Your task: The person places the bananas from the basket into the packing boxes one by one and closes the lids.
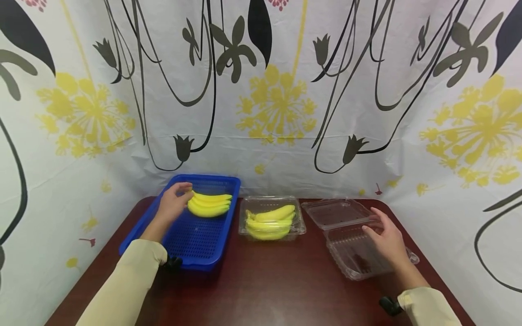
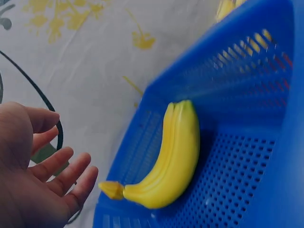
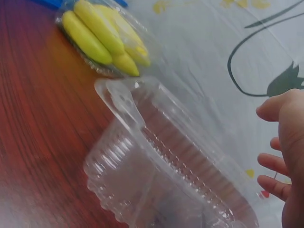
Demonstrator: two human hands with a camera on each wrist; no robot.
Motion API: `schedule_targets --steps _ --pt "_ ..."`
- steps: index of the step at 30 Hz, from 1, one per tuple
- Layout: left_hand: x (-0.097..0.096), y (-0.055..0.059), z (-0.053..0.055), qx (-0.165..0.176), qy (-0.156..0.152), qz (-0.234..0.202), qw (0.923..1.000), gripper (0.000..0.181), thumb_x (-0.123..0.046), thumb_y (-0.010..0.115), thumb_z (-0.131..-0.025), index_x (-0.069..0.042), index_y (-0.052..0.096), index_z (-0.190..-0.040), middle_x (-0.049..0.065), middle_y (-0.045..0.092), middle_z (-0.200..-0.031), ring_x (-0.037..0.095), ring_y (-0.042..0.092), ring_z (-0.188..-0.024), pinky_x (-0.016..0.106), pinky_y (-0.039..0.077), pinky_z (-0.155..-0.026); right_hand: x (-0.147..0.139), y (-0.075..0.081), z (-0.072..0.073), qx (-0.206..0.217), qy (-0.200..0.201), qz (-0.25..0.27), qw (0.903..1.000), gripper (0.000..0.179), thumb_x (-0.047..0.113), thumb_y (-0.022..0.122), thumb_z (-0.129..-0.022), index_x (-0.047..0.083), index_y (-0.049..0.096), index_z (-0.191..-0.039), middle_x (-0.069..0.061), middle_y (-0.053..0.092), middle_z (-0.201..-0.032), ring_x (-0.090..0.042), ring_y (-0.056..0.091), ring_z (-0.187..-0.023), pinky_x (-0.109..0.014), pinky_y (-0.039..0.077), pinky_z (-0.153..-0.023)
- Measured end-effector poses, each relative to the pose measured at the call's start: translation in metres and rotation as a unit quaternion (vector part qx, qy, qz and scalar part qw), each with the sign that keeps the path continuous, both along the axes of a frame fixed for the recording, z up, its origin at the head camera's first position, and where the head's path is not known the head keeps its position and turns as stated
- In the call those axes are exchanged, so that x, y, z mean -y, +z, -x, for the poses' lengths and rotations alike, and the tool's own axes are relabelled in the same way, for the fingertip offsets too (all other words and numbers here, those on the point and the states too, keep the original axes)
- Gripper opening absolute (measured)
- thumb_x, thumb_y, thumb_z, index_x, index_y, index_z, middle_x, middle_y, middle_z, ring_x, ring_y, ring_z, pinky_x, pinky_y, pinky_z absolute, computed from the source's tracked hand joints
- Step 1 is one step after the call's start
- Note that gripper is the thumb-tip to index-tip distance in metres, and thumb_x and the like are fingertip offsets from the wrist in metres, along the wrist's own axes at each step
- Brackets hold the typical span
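A bunch of yellow bananas (image 1: 209, 204) lies in the blue basket (image 1: 189, 261), toward its far end. My left hand (image 1: 173, 203) is over the basket's left side, beside the bunch's stem. The left wrist view shows that hand (image 2: 47, 175) with loosely bent fingers, holding nothing, a small gap from the stem of the bananas (image 2: 178, 156). On the right, a clear plastic clamshell box (image 1: 355, 253) stands with its lid folded back and no fruit inside. Above its right side, my right hand (image 1: 387, 237) is relaxed and holds nothing, its fingers (image 3: 273, 164) slightly spread.
Between the basket and the unfilled box sits a second clear clamshell (image 1: 302, 225), with bananas (image 1: 270, 224) inside under its lid. Everything stands on a dark red-brown table (image 1: 261, 285). A white patterned cloth (image 1: 277, 172) hangs behind and along both sides.
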State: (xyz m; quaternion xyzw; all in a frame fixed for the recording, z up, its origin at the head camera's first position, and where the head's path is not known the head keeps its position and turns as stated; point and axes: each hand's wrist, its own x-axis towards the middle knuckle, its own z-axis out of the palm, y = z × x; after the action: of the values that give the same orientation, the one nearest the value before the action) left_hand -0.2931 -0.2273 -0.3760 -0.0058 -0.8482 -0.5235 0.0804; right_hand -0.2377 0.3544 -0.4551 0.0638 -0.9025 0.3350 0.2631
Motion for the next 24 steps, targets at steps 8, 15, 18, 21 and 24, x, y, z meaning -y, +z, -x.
schedule_targets --steps 8,15,18,21,24 --pt "0.006 -0.009 0.016 0.023 0.041 0.036 0.9982 0.044 -0.021 0.055 -0.098 -0.003 0.050 -0.138 0.023 0.048 -0.138 0.038 0.048 -0.123 0.051 0.042 -0.095 -0.014 -0.003 0.004 0.022 -0.019 -0.018 0.9994 0.071 0.008 0.070 -0.088 0.002 0.033 -0.148 -0.032 0.051 -0.125 -0.050 0.052 -0.109 -0.066 0.042 -0.082" --pt "0.012 -0.016 0.027 0.050 0.048 0.044 0.9966 0.044 -0.022 0.052 -0.099 -0.004 0.049 -0.139 0.024 0.044 -0.142 0.041 0.041 -0.127 0.055 0.038 -0.098 -0.018 -0.003 0.006 0.045 -0.014 -0.016 0.9988 0.072 0.013 0.070 -0.090 0.001 0.030 -0.150 -0.034 0.047 -0.128 -0.052 0.049 -0.112 -0.067 0.041 -0.083" --pt "0.012 -0.019 0.033 0.055 0.053 0.032 0.9966 0.044 -0.022 0.051 -0.099 -0.004 0.049 -0.140 0.025 0.043 -0.143 0.042 0.040 -0.129 0.056 0.037 -0.100 -0.019 -0.004 0.008 0.054 -0.023 -0.007 0.9982 0.074 0.014 0.069 -0.091 0.001 0.027 -0.151 -0.035 0.046 -0.130 -0.052 0.049 -0.114 -0.067 0.041 -0.084" --pt "0.010 -0.020 0.036 0.062 0.064 0.018 0.9958 0.045 -0.021 0.050 -0.100 -0.004 0.048 -0.141 0.024 0.042 -0.144 0.041 0.039 -0.130 0.055 0.036 -0.102 -0.019 -0.006 0.009 0.063 -0.036 0.002 0.9974 0.075 0.013 0.068 -0.091 0.000 0.025 -0.151 -0.036 0.044 -0.132 -0.053 0.047 -0.116 -0.067 0.041 -0.085" --pt "0.009 -0.023 0.040 0.072 0.080 0.011 0.9941 0.046 -0.020 0.050 -0.099 -0.004 0.047 -0.142 0.024 0.040 -0.146 0.041 0.038 -0.132 0.054 0.035 -0.104 -0.021 -0.008 0.008 0.075 -0.046 0.003 0.9961 0.075 0.011 0.068 -0.091 -0.001 0.025 -0.150 -0.036 0.042 -0.132 -0.053 0.046 -0.117 -0.067 0.040 -0.086"
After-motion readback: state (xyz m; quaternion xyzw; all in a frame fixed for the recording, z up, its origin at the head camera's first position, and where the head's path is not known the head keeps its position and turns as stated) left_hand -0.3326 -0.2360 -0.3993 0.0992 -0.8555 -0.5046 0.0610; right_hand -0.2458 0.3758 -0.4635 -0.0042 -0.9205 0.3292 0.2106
